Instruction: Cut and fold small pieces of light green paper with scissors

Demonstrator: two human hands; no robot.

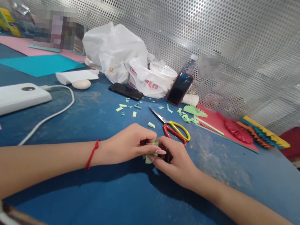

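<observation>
While working over a blue tabletop [88,199], with the scissors [167,122] as landmark, face a perforated metal wall [155,19] beyond them. Behind and to the left of the scissors, see a bulky white plastic bag [114,47]; well to their left, a teal sheet [40,64]; to their right, a red sheet [219,124]. Farther left of the scissors and closer to the body, note a white device [10,100] with a cable. On the near side of the scissors, hold left hand [129,142] and right hand [177,159] close together, near the red and yellow handles but without gripping them. Beyond the scissors, find one phone [179,89] propped up and, more to the left, another black phone [126,91] lying flat. Just in front of the scissors, pinch a small green paper piece [148,160] between thumb and fingers of both hands, with the remaining fingers curled and partly hidden. Cannot tell how many folds are in it. Judge the step in hand as folding or shaping by fingertip rather than cutting. For the next move, likely need one steady pinch, a freer hand to press or turn, and edges well aligned. Around the blades of the scissors, notice tiny green scraps [151,125].
</observation>
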